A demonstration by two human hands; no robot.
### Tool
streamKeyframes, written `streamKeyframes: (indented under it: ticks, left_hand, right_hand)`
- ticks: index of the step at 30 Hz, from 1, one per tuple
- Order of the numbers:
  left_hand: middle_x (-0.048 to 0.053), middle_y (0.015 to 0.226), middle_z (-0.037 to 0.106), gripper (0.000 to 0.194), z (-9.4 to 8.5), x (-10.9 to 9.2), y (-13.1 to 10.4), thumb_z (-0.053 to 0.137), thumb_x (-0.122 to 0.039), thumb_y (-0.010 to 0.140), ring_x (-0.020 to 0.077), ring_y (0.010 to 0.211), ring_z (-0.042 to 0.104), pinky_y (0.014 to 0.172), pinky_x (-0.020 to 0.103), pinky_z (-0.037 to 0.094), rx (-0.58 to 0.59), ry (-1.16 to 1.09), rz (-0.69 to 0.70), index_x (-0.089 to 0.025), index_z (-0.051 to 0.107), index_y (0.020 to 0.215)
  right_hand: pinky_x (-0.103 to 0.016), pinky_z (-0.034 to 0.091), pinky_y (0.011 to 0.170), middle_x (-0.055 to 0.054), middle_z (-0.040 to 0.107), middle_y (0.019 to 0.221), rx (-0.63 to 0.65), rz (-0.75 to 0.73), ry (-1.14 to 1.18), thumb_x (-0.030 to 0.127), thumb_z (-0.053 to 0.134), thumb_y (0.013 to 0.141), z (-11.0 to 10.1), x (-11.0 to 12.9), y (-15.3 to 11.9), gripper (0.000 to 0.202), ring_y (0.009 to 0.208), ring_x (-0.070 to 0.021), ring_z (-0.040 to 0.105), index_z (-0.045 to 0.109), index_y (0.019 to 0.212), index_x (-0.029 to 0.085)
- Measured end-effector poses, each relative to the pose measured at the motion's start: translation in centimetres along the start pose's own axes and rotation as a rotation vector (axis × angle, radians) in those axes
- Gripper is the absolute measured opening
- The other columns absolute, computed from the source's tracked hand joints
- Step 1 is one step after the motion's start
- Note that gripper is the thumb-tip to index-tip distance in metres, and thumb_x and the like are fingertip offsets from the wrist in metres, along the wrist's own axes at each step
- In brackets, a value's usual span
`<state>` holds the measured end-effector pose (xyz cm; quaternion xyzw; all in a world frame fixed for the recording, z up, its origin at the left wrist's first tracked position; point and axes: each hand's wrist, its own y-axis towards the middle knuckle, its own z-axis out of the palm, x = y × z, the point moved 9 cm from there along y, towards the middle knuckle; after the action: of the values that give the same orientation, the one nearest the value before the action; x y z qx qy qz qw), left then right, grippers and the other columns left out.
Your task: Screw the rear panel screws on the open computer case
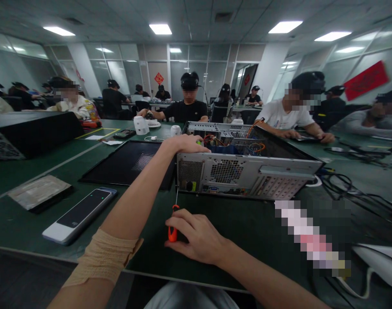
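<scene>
An open computer case (221, 171) lies on the green table with its rear panel facing me and wires showing inside. My left hand (191, 143) rests on the case's top left edge, its fingers reaching over the rim; their tips are partly hidden. In my right hand (196, 236) is a screwdriver (173, 231) with an orange and black handle, gripped between thumb and fingers. The shaft points away from me, its tip at the lower left corner of the rear panel. Left of the case lies a black side panel (118, 165), partly behind my left forearm.
At the left are a hard drive (41, 192), a white and dark device (80, 214) and another black case (37, 133). Black cables (347, 189) lie at the right. Several people sit beyond; one person's hands (311, 133) are on the table behind the case.
</scene>
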<state>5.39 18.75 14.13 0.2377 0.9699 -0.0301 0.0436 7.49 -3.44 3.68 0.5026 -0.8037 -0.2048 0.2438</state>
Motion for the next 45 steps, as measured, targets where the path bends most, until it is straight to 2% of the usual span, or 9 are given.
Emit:
streamKeyframes:
  ticks: [4,11,15,18,25,28,33,40,45]
  left_hand:
    - [0.011,0.149,0.048,0.094,0.1,0.0,0.1,0.042,-0.081,0.077,0.0361,0.129,0.048,0.104,0.044,0.037,0.003,-0.014,0.011,-0.023,0.039,0.151]
    - [0.012,0.147,0.05,0.094,0.0,-0.1,0.0,0.041,-0.081,0.077,0.036,0.128,0.049,0.104,0.044,0.038,-0.004,-0.012,0.012,-0.021,0.042,0.149]
    - [0.013,0.15,0.047,0.096,0.0,0.0,-0.1,0.043,-0.082,0.076,0.0369,0.128,0.049,0.103,0.044,0.039,0.004,-0.034,-0.001,-0.021,0.04,0.15]
    - [0.012,0.152,0.045,0.095,0.1,0.2,0.0,0.043,-0.082,0.076,0.0368,0.129,0.048,0.103,0.045,0.039,0.005,-0.041,-0.008,-0.023,0.039,0.15]
    - [0.012,0.147,0.051,0.094,0.0,0.0,0.1,0.042,-0.082,0.076,0.0352,0.128,0.05,0.103,0.043,0.039,-0.007,-0.025,0.016,-0.023,0.043,0.148]
    - [0.013,0.148,0.05,0.096,0.0,0.1,0.1,0.041,-0.083,0.076,0.0353,0.128,0.05,0.103,0.043,0.04,-0.006,-0.022,0.013,-0.021,0.042,0.149]
    - [0.014,0.149,0.048,0.098,0.1,0.3,0.4,0.041,-0.084,0.075,0.037,0.128,0.049,0.104,0.045,0.039,-0.009,-0.035,0.028,-0.021,0.041,0.15]
    - [0.012,0.149,0.048,0.097,0.2,0.3,0.3,0.041,-0.084,0.075,0.0378,0.129,0.048,0.104,0.046,0.039,-0.001,-0.035,0.015,-0.023,0.04,0.15]
    - [0.015,0.148,0.048,0.096,0.2,0.4,0.5,0.043,-0.083,0.075,0.0387,0.126,0.05,0.102,0.047,0.041,-0.008,-0.038,0.022,-0.02,0.043,0.148]
  right_hand:
    - [-0.023,0.05,0.063,-0.005,0.063,0.114,0.109,-0.022,0.0,0.046,0.054,0.097,0.8,0.3,0.0,0.029,0.089,-0.0128,0.064,0.058,0.108,0.019]
    - [-0.024,0.048,0.063,-0.006,0.062,0.112,0.053,-0.065,-0.072,0.042,0.052,0.099,0.4,0.8,0.2,0.028,0.087,-0.0133,0.061,0.061,0.117,0.023]
    - [-0.025,0.051,0.069,-0.007,0.065,0.111,0.024,-0.098,-0.053,0.036,0.053,0.099,0.2,1.1,0.2,0.025,0.092,-0.0143,0.063,0.058,0.116,0.019]
    - [-0.026,0.052,0.071,-0.007,0.066,0.116,0.044,-0.124,-0.033,0.033,0.053,0.099,0.4,1.3,0.1,0.019,0.093,-0.0149,0.064,0.058,0.109,0.018]
    - [-0.025,0.053,0.066,-0.01,0.063,0.124,0.115,-0.104,-0.031,0.028,0.048,0.098,0.7,1.5,0.2,0.022,0.093,-0.0155,0.066,0.057,0.116,0.019]
    - [-0.024,0.053,0.062,-0.009,0.062,0.124,0.121,-0.098,-0.022,0.025,0.047,0.096,0.7,1.6,0.3,0.024,0.09,-0.0145,0.066,0.056,0.117,0.018]
    - [-0.028,0.053,0.071,-0.007,0.065,0.114,0.112,-0.103,0.017,0.02,0.053,0.084,1.0,1.5,0.4,0.024,0.085,-0.0156,0.065,0.059,0.107,0.017]
    - [-0.026,0.051,0.068,-0.006,0.063,0.112,0.143,-0.071,-0.005,0.036,0.058,0.092,1.1,0.9,0.2,0.02,0.081,-0.0145,0.062,0.06,0.103,0.019]
    - [-0.024,0.046,0.058,-0.009,0.06,0.112,0.107,0.014,-0.035,0.039,0.064,0.088,0.7,0.0,0.2,0.031,0.079,-0.015,0.06,0.058,0.11,0.018]
